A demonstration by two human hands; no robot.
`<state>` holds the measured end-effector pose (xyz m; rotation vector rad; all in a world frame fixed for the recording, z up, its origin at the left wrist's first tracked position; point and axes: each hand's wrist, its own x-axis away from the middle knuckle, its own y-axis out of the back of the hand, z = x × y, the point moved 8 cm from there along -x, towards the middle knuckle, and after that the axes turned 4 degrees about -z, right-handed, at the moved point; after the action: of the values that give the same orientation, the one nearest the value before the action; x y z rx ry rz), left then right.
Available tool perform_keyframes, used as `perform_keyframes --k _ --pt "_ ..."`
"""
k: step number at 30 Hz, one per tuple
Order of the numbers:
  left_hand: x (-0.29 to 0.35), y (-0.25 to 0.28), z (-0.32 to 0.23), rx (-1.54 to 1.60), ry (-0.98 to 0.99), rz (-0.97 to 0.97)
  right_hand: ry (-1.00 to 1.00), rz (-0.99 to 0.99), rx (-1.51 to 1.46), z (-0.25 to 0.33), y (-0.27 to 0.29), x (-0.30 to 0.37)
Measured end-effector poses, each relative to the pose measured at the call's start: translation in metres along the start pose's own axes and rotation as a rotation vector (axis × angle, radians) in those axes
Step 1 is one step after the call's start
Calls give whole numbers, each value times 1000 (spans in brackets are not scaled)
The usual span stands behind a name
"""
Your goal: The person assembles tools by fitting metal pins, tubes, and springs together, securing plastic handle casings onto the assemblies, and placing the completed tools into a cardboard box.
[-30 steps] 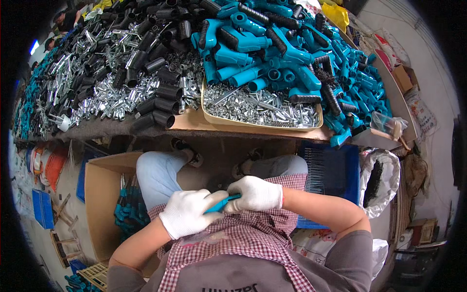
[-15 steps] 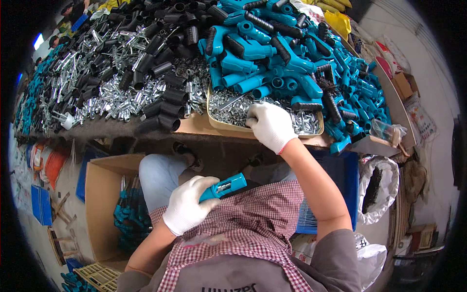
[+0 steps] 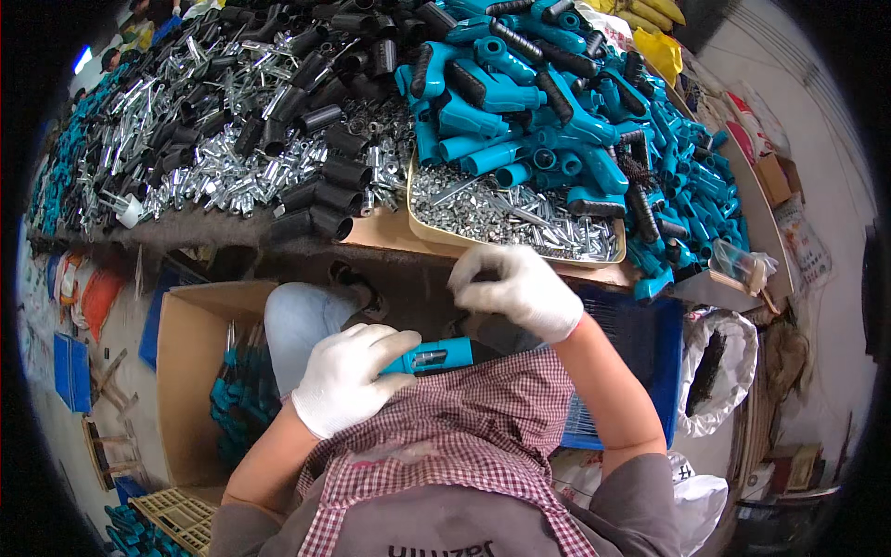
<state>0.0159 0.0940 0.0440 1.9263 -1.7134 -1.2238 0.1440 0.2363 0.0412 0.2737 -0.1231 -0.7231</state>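
In front of my apron, my left hand in a white glove grips a short teal plastic housing. Silvery metal shows through a slot in its side. My right hand, also gloved, hovers just off the table's front edge, above and to the right of the housing. Its fingers are curled together; whatever they may pinch is hidden. Behind that hand lies a shallow cream tray of small metal parts.
Teal tool housings with black grips are heaped behind the tray. Black tubes and silvery metal pieces cover the table's left. A cardboard box with teal tools stands at my left, a blue crate at my right.
My right hand has come out of the tray of metal parts, back toward me and nearer the housing. My left hand has turned the housing to lie more level.
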Motion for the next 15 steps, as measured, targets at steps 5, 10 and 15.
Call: perform_keyframes --k 5,10,15 --pt "1 0 -10 -124 -58 97 -76 125 237 4 -40 11" --pt "1 -6 -11 -111 -59 128 102 84 351 7 -63 20" --pt "4 -9 -9 -106 -76 93 338 20 608 10 -70 37"
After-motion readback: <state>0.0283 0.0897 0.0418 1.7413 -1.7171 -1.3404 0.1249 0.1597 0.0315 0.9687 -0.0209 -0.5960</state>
